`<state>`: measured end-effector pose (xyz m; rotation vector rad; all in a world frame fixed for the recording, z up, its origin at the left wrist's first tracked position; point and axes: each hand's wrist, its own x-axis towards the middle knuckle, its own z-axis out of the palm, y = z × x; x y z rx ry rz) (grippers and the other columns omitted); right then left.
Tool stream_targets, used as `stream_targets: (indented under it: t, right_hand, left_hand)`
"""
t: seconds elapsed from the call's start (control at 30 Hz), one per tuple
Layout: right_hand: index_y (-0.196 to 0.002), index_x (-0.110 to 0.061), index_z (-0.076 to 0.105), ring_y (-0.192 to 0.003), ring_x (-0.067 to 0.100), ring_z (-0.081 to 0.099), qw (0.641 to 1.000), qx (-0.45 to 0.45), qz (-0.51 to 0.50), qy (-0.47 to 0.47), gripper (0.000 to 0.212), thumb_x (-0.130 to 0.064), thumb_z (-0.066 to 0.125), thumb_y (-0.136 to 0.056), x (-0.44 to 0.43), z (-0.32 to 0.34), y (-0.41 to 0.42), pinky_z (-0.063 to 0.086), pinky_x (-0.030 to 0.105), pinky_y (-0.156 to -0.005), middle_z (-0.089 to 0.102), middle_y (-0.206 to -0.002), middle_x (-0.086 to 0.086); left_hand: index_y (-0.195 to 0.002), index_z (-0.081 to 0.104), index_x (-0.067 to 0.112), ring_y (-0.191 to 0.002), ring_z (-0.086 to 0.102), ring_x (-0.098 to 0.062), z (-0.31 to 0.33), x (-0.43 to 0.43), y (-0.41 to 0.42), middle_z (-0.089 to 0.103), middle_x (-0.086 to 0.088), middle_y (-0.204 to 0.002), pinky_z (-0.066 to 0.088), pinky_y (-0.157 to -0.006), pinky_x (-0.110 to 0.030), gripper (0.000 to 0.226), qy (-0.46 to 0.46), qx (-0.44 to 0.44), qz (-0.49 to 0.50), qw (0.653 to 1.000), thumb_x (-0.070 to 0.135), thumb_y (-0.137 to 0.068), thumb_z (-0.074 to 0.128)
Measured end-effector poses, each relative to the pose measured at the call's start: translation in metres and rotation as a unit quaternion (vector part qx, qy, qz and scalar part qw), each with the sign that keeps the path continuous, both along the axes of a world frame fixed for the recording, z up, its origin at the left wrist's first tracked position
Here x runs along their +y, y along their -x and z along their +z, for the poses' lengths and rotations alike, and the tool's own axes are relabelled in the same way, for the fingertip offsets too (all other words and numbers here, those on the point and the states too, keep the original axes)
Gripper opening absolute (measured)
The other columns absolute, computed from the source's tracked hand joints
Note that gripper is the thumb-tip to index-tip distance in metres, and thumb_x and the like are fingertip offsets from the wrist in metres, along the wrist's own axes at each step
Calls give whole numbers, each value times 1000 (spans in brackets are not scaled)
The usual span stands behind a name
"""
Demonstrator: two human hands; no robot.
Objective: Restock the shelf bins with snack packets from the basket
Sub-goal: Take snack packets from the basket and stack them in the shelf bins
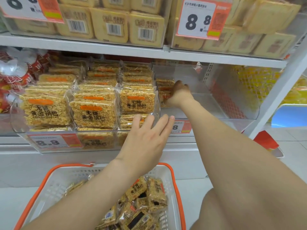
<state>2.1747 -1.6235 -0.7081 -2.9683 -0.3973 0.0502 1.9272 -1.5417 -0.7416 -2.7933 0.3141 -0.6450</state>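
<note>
We seat the packets [163,90] upright against the left wall of the near-empty right bin [207,105] before letting go, the right hand [179,94] reaching deep with fingers [181,84] curled round them, the left hand [149,135] flat, fingers straight, resting on the full bin [106,130] above the basket [66,166], which holds more.

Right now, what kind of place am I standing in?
Most likely a shop's snack aisle: price tags reading 8.8 hang on clear shelf bins packed with identical snack packets, and an orange-rimmed shopping basket sits below.
</note>
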Motion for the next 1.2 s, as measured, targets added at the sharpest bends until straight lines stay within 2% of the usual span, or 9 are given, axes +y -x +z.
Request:
stream_targets:
  t: [0.1,0.23,0.33,0.47,0.53,0.67,0.9,1.07,1.2]
  right_hand:
    - [-156,0,14,-136,38,41,999,-26,-33,9,107,-49,77,-85,8,-1,-3,44,37,-93,37,-144,13]
    - [-161,-5,16,-140,42,32,996,-55,-48,54,104,-68,60,-91,11,-2,-10,39,41,-105,20,-159,18]
    - [-155,-9,19,-139,37,35,995,-44,-90,-7,107,-61,76,-82,10,-6,-7,47,43,-94,31,-149,17]
    - [-131,-10,26,-115,30,66,979,44,-143,-141,97,-59,88,-73,4,-4,-4,59,41,-95,53,-132,11]
    - [-139,-5,33,-120,28,63,987,42,-112,-111,97,-66,79,-79,3,-1,-1,58,40,-99,50,-138,12]
    - [-135,-13,57,-124,29,61,998,6,-42,-44,62,-63,49,-99,-3,7,11,51,38,-106,62,-136,14]
    - [-111,-16,66,-87,25,69,987,63,-98,-107,53,-57,76,-79,-12,10,19,60,36,-74,69,-103,4]
    - [-112,-13,62,-93,26,67,982,63,-120,-135,55,-53,78,-79,-16,15,22,57,34,-75,67,-107,6]
    - [-135,-5,49,-113,30,66,981,21,-136,-134,74,-44,74,-78,-18,18,31,55,35,-81,62,-123,10]
  left_hand:
    - [-163,29,6,-114,49,-37,-2,1,0,43,-11,-156,36,-101,-58,76,0,-6,-6,1000,21,-92,50]
    - [-163,28,5,-114,48,-36,-1,1,0,43,-11,-156,37,-101,-58,74,2,-9,-8,1000,20,-93,45]
    - [-163,29,5,-113,48,-36,-1,1,0,43,-11,-156,37,-101,-58,73,4,-7,-5,1000,21,-92,43]
    - [-163,28,6,-114,48,-36,-1,1,1,43,-11,-157,36,-101,-58,73,6,-1,-7,1000,22,-92,39]
    - [-163,27,7,-116,48,-35,-1,2,1,42,-10,-158,35,-102,-58,75,6,2,-6,1000,23,-91,41]
    - [-164,26,7,-117,48,-35,0,3,1,41,-10,-159,35,-103,-59,79,1,5,-8,1000,24,-90,49]
    - [-164,28,8,-116,48,-36,2,5,3,36,-10,-162,36,-104,-57,80,9,19,-26,999,23,-90,55]
    - [-155,41,11,-108,48,-37,4,7,8,27,-14,-168,37,-100,-54,71,52,22,-45,997,15,-86,58]
    - [-138,58,13,-125,48,-46,2,9,12,37,-17,-163,34,-104,-56,56,60,-32,-61,996,7,-83,53]
